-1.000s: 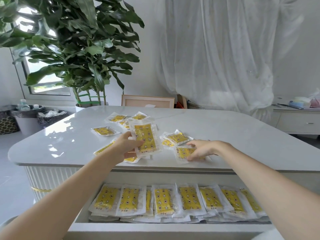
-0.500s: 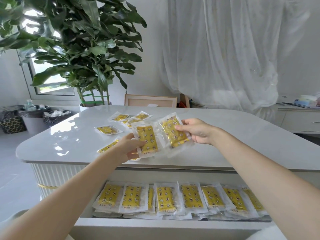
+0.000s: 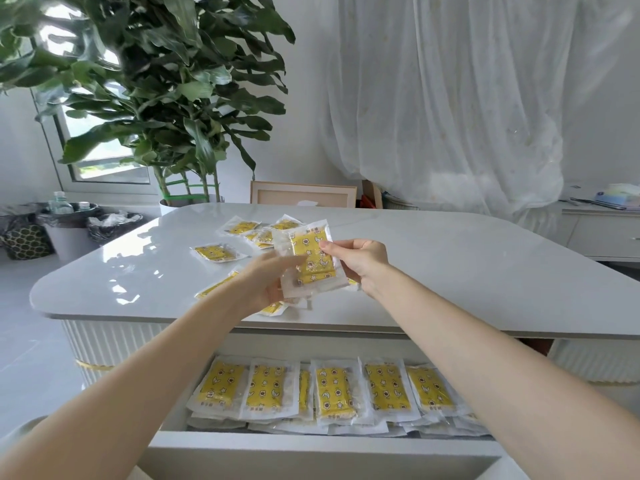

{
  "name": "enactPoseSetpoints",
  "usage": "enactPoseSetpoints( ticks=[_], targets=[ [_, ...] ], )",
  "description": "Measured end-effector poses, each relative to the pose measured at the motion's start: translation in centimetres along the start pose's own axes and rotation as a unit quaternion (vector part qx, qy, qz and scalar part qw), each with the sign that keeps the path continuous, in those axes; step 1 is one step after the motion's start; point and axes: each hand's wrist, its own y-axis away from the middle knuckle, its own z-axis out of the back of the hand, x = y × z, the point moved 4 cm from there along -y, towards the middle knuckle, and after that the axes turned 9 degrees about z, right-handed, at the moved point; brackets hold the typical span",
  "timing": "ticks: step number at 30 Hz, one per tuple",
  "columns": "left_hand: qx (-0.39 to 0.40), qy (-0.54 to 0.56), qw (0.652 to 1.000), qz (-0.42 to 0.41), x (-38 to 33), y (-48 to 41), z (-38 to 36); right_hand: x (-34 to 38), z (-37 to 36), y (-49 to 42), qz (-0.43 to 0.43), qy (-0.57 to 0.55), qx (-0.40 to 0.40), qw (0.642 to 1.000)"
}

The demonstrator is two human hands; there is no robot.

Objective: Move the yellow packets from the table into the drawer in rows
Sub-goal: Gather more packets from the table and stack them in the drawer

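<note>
Nearest, the drawer (image 3: 311, 445) is standing pulled out below the near edge of the table (image 3: 467, 271). A row (image 3: 334, 393) of packets is lying across it side by side. Six are showing, each with its long axis running near to far and its sides overlapping its neighbours. The row is resting on a lower layer whose white edges are poking out toward the front wall. Its right end is hiding behind the right forearm.

Over the near-centre of the table, both hands are holding a stack (image 3: 313, 258) of at least two packets clear of the top. The stack's long axis is running near to far, with the far end tipping slightly left and the yellow face turning toward the camera. The left hand (image 3: 266, 282), blurred, is gripping the stack's lower left part with curled fingers. The right hand (image 3: 356, 258) is pinching the stack's right edge between thumb and fingertips.

Loose packets (image 3: 214, 252) are lying on the table's left-centre:
- One is peeking out under the left hand.
- One is lying aslant behind the left forearm.
- One further left is lying with its long axis left to right.
- A cluster is sitting just beyond the stack.

Broad tabletop is stretching right of the hands to the rounded right edge.

Beyond the table, bins (image 3: 69, 230) and a plant (image 3: 166, 98) are standing far left, and a curtain (image 3: 450, 98) is hanging far right.
</note>
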Motion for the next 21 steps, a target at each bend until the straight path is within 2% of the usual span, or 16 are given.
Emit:
enactPoseSetpoints(
  ticks=[5, 7, 8, 10, 13, 15, 16, 18, 21],
  targets=[
    [-0.097, 0.012, 0.994, -0.04, -0.8, 0.2, 3.4, -0.3, -1.5, -0.3, 0.014, -0.039, 0.034, 0.999],
    [-0.136, 0.02, 0.99, -0.041, -1.4, 0.4, 5.4, -0.8, -2.3, -0.1, 0.014, 0.012, 0.057, 0.998],
    [-0.143, 0.03, 0.988, -0.043, -1.6, 0.6, 6.3, -1.1, -2.9, 0.1, 0.03, 0.079, 0.082, 0.993],
    [-0.153, 0.049, 0.986, -0.042, -1.8, 1.1, 7.7, -1.8, -4.3, 0.7, 0.099, 0.248, 0.17, 0.949],
    [-0.18, 0.065, 0.98, -0.047, -2.0, 1.6, 9.2, -4.3, -7.2, 1.8, 0.151, 0.381, 0.325, 0.852],
    [-0.184, 0.065, 0.98, -0.046, -2.1, 1.8, 9.7, -5.4, -8.6, 2.2, 0.181, 0.446, 0.368, 0.795],
    [-0.184, 0.064, 0.98, -0.045, -2.2, 1.9, 9.8, -5.5, -8.9, 2.2, 0.193, 0.461, 0.37, 0.783],
    [-0.184, 0.056, 0.98, -0.045, -2.2, 2.0, 9.9, -4.7, -8.8, 2.3, 0.197, 0.455, 0.35, 0.795],
    [-0.173, 0.034, 0.983, -0.045, -2.0, 2.1, 9.4, -4.5, -7.6, 1.8, 0.155, 0.46, 0.308, 0.819]
  ],
)
